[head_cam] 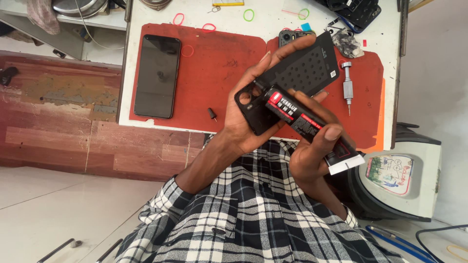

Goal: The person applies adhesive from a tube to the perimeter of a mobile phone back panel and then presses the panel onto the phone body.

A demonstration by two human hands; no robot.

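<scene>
My left hand (pixel 243 117) grips a black phone back cover (pixel 302 73) with a dotted inner face and camera cut-outs, tilted above the table edge. My right hand (pixel 312 151) squeezes a black glue tube (pixel 297 117) with a red and white label. Its nozzle touches the cover near the camera holes. The tube's crimped white end sticks out past my right thumb.
A black smartphone (pixel 157 75) lies face up on a red mat (pixel 214 83) on the white table (pixel 273 22). A small black cap (pixel 212 114), a metal screwdriver (pixel 347 87), coloured rubber bands (pixel 248 14) and phone parts lie around. A white container (pixel 404 180) stands at the right.
</scene>
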